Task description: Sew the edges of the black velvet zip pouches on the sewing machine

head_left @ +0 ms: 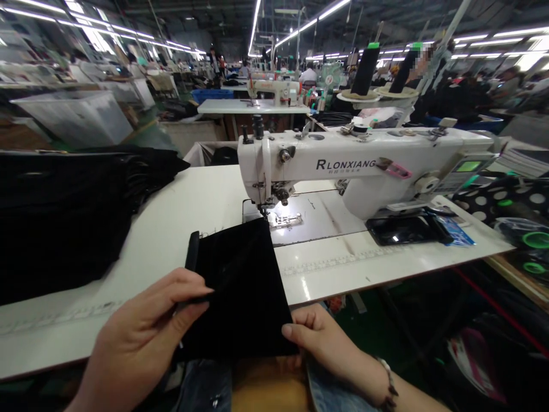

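A black fabric piece lies on the white sewing table, its far corner just under the presser foot of a white sewing machine. My left hand pinches the fabric's left edge, thumb and fingers closed on it. At the near right corner, my right hand grips the fabric's lower edge over the table front. A narrow black strip runs along the fabric's left side.
A big pile of black fabric covers the table's left part. A black phone and a blue card lie at the machine's base. Thread cones stand behind. Other workers and machines fill the background.
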Available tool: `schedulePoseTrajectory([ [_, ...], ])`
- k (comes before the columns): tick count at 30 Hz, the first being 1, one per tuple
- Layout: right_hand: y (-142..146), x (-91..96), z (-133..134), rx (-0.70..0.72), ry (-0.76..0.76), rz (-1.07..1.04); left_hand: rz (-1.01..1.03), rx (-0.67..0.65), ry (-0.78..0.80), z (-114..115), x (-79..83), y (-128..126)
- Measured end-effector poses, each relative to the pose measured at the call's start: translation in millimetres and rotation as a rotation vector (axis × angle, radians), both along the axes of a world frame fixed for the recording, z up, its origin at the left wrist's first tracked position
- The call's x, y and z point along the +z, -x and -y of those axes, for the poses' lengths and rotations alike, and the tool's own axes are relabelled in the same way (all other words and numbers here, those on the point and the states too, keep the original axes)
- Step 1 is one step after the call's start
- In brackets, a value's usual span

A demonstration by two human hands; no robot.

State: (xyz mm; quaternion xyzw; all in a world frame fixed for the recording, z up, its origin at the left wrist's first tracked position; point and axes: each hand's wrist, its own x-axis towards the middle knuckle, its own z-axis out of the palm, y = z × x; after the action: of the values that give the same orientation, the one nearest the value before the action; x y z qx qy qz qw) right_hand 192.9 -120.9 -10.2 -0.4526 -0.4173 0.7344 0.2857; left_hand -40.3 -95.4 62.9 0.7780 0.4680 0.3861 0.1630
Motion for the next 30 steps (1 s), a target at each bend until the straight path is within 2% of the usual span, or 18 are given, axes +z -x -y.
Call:
schedulePoseTrajectory([
  [2, -3.1, 4.0, 1.7, 0.015, 0.006, 0.015, -0.101, -0.208, 0.011, 3.1, -1.5, -8.1],
  [4, -3.2, 8.6, 2.8, 0.044, 0.015, 0.028, -0.150, -0.359, 0.030, 7.4, -7.3, -22.7],
  [8, 0.2, 16.1, 4.7, 0.090, -0.001, 0.050, -0.214, -0.501, 0.110, 13.5, -24.6, -48.5],
  [13, -1.8, 16.8, 7.6, 0.115, -0.025, 0.040, -0.168, -0.511, 0.108, 15.6, -36.2, -51.5],
  [30, -7.5, 15.3, 9.6, 0.151, 0.053, -0.050, -0.259, -0.560, -0.012, 16.1, -39.1, -48.0],
])
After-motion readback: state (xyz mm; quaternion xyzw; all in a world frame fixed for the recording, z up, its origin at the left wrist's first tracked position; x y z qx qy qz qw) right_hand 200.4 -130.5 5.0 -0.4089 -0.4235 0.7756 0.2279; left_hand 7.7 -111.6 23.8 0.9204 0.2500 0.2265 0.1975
